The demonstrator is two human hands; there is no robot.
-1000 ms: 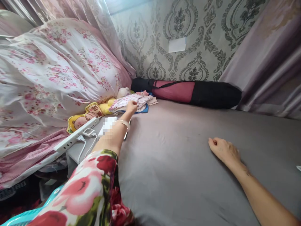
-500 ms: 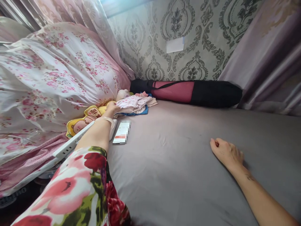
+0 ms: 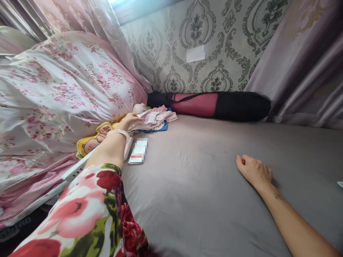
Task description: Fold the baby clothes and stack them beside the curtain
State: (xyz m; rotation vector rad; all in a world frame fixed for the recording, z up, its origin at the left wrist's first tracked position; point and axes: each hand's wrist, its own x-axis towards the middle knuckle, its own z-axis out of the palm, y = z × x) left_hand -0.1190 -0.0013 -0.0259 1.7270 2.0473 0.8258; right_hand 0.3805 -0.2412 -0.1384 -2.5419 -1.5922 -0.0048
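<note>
My left hand (image 3: 132,120) reaches to the near left edge of a pile of folded clothes. Its fingers are bent and pressed on a white printed garment (image 3: 154,118) on top, and the fingertips are partly lost in the cloth. A blue cloth edge (image 3: 164,127) shows under the pile. Just this side of the pile a phone (image 3: 138,151) lies face up, its screen blurred. My right hand (image 3: 255,172) rests on the grey sheet (image 3: 198,185) as a loose fist, with nothing visible in it.
A rolled black and pink bag (image 3: 198,104) lies along the patterned wall. To the left are a floral cover (image 3: 64,85), a yellow cartoon cushion (image 3: 89,142), a white power strip (image 3: 73,171) and a white plush toy (image 3: 139,107). A white object (image 3: 339,184) peeks in at the right edge.
My left hand has shifted slightly right, from the pile's left edge onto the printed garment. The view has turned a little; my right hand stays a fist on the sheet.
</note>
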